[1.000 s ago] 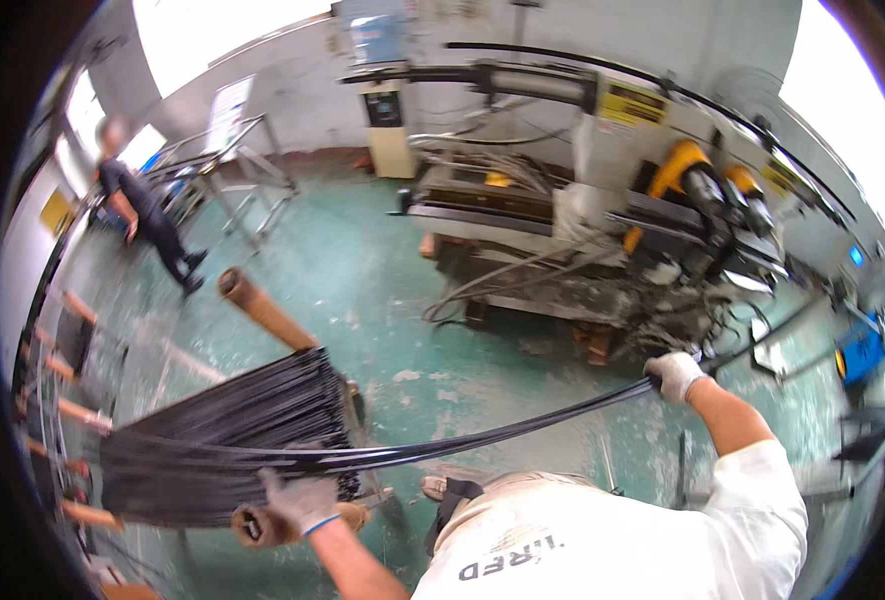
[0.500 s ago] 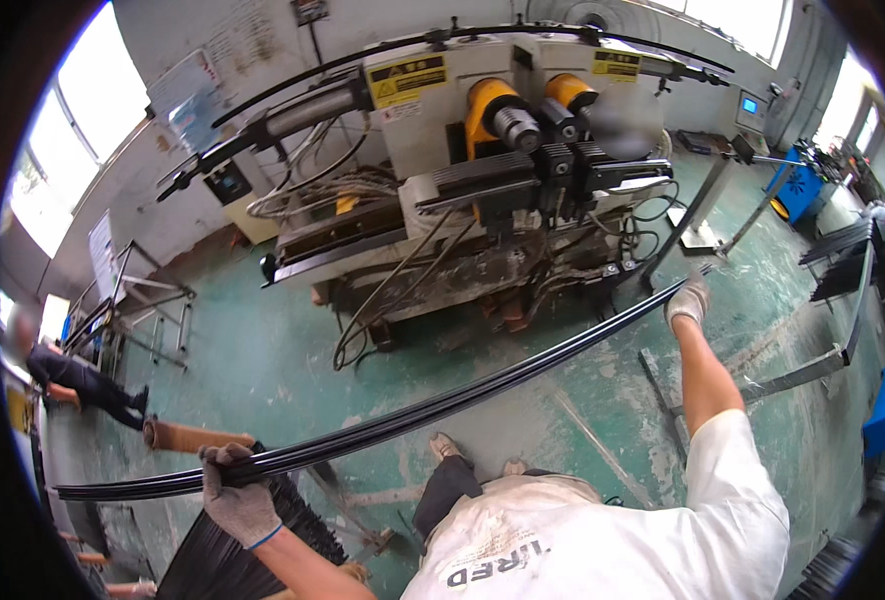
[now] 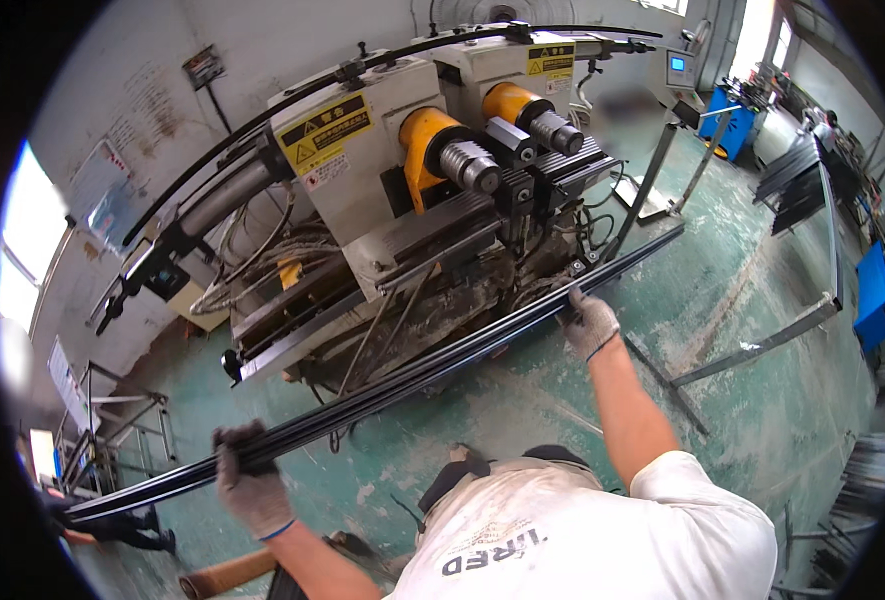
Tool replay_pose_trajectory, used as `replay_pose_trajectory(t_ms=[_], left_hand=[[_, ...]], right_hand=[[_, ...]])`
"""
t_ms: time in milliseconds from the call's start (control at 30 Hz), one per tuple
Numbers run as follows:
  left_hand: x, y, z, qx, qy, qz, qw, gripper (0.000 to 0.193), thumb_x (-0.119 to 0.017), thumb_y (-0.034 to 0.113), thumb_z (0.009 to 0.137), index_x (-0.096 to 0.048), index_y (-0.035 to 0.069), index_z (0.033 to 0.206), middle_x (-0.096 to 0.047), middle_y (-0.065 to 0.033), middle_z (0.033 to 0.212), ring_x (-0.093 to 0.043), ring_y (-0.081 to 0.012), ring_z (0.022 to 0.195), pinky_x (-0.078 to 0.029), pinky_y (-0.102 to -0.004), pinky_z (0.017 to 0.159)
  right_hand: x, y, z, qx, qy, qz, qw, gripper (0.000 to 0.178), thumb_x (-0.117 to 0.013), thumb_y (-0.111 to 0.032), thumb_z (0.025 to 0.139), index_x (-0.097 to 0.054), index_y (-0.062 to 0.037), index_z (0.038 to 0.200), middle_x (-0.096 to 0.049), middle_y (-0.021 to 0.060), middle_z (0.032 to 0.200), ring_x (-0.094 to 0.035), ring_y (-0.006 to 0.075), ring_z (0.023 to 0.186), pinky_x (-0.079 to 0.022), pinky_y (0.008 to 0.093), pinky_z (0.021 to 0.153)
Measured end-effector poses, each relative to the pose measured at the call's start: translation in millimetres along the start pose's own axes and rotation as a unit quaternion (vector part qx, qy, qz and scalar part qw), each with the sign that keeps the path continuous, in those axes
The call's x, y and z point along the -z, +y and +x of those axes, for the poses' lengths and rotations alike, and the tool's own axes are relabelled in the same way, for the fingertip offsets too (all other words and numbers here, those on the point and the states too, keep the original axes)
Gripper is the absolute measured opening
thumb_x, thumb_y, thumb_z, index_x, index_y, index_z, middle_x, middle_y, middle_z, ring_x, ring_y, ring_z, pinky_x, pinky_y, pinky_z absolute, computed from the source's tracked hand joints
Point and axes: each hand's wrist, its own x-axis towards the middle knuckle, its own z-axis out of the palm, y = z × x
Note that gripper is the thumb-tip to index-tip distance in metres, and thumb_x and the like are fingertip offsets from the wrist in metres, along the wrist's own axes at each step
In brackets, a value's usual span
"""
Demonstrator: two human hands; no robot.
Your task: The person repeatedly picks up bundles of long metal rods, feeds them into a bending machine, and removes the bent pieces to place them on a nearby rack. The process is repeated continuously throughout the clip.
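One long black metal strip [image 3: 392, 385], slightly bowed, was carried level in front of a bending machine [image 3: 412, 190], spanning from lower left to upper right. Left hand [image 3: 247, 480], gloved, had its fingers curled tight over the strip near its left end; right hand [image 3: 590, 322], gloved, had its fingers wrapped round it well toward the right end. Handling note, as a judgement: both grips should have stayed wide apart and firm, the strip kept level and clear of the hoses while being brought to the rollers. Count: one strip in hand; two gloves; two orange roller housings [image 3: 432, 140] with two steel rollers; one control screen [image 3: 678, 68]; one cardboard tube [image 3: 227, 575] on the floor.
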Motion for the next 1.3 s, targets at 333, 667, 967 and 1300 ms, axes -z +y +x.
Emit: replay_pose_trajectory(t_ms=[333,667,967,1300], left_hand=[[88.6,-30.9,119.2,0.061,0.141,0.036,0.987,0.029,-0.07,0.024,0.111,-0.075,-0.001,0.123,-0.078,-0.0138,0.12,-0.072,-0.0309,0.118,-0.056,-0.0489,0.113],[83.0,-137.8,190.9,0.119,0.23,0.01,0.966,0.028,-0.063,0.023,0.114,-0.077,-0.001,0.119,-0.081,-0.015,0.121,-0.076,-0.031,0.117,-0.061,-0.046,0.108],[17.9,-214.5,240.4,0.171,0.232,-0.016,0.957,0.031,-0.06,0.021,0.115,-0.075,-0.004,0.126,-0.079,-0.0168,0.127,-0.073,-0.0348,0.124,-0.057,-0.0488,0.116],[46.5,-189.6,272.6,0.185,0.166,-0.018,0.968,0.031,-0.064,0.023,0.112,-0.079,-0.001,0.126,-0.081,-0.0138,0.126,-0.074,-0.0312,0.123,-0.055,-0.05,0.114]], right_hand=[[-139.8,-35.8,81.6,0.096,0.035,-0.048,0.994,0.02,-0.079,-0.025,0.108,-0.078,-0.0093,0.12,-0.079,0.0036,0.106,-0.075,0.024,0.095,-0.064,0.0426,0.091],[-201.3,-50.0,172.3,0.057,-0.063,0.012,0.996,0.03,-0.062,-0.027,0.109,-0.075,-0.0048,0.124,-0.08,0.0096,0.116,-0.076,0.0275,0.104,-0.061,0.0438,0.1],[-192.5,-48.9,244.3,0.133,-0.013,-0.31,0.941,0.034,-0.065,-0.024,0.105,-0.076,-0.0075,0.132,-0.081,0.0127,0.12,-0.077,0.0276,0.113,-0.057,0.0391,0.096],[-199.7,-29.1,251.4,0.218,0.064,-0.226,0.947,0.028,-0.069,-0.027,0.102,-0.08,-0.0048,0.115,-0.081,0.0127,0.107,-0.077,0.0316,0.101,-0.058,0.0416,0.089]])
